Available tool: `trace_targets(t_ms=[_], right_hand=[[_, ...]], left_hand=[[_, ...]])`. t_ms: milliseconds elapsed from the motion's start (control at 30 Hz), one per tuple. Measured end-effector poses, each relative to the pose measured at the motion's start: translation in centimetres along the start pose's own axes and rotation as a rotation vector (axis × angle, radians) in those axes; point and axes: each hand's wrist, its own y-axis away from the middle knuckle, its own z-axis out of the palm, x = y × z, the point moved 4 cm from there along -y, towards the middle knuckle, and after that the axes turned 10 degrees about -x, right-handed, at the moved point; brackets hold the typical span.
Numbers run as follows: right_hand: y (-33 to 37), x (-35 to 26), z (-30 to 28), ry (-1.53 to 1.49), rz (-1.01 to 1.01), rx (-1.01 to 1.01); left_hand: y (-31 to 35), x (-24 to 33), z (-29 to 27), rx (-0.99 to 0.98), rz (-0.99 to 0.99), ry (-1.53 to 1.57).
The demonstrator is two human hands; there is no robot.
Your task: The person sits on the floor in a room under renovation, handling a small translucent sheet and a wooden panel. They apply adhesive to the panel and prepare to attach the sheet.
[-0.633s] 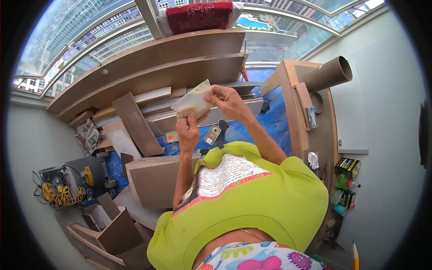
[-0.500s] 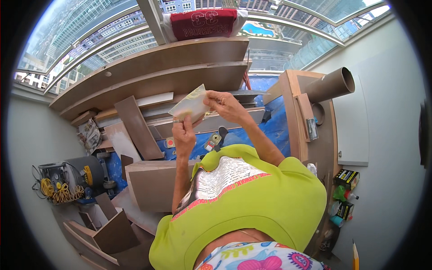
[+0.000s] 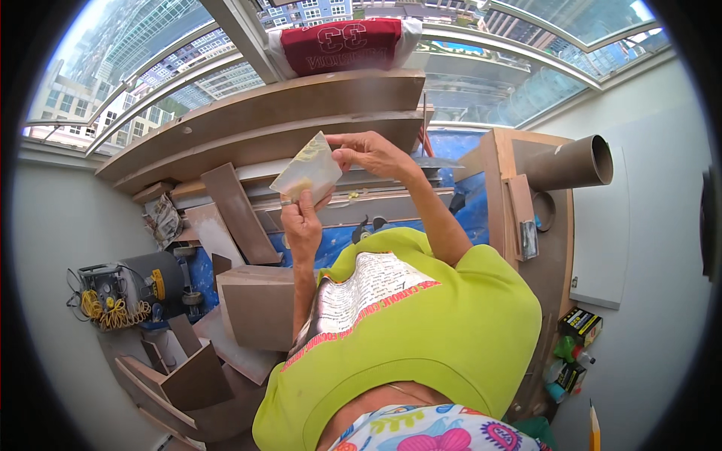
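While both hands are raised in front of the chest, the left hand [image 3: 302, 219] is gripping the lower edge of a small pale sheet [image 3: 307, 171], thumb and fingers closed on it from below. The right hand [image 3: 370, 152] is pinching the sheet's upper right corner between thumb and forefinger, the other fingers curling loosely behind.

Item: sheet, roughly four-sided, cream to yellowish, worn-looking on its face; it may be sandpaper, though the picture does not settle this. It is being held in the air, tilted, above the blue floor covering [image 3: 466, 214] and well apart from anything beneath it.

Handling, as judged: light and thin, flexing rather than stiff, since it is bowing slightly between the two grips. It is probably not fragile, but likely to crease or tear if pulled hard at one corner. Edges and corners are offering the best hold; a two-point grip, as here, is keeping it flat.

Surroundings, going outward: long brown boards [image 3: 263, 120] are lying across the window side; shorter brown panels [image 3: 256, 301] are stacked at lower left; a dark compressor with a yellow coiled hose [image 3: 124, 289] is sitting at far left; a cardboard tube [image 3: 568, 164] is resting on a wooden bench [image 3: 496, 188] at right.
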Motion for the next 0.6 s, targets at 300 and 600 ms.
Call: trace_targets(t_ms=[300, 600], right_hand=[[-6.5, -5.6, -28.4, 0.296, -0.149, 0.686], [-3.2, -0.7, 3.9, 0.022, -0.103, -0.163]], left_hand=[[-0.7, 1.5, 0.2, -0.067, 0.007, 0.090], [0.5, 2.2, -1.3, 0.087, 0.039, 0.108]])
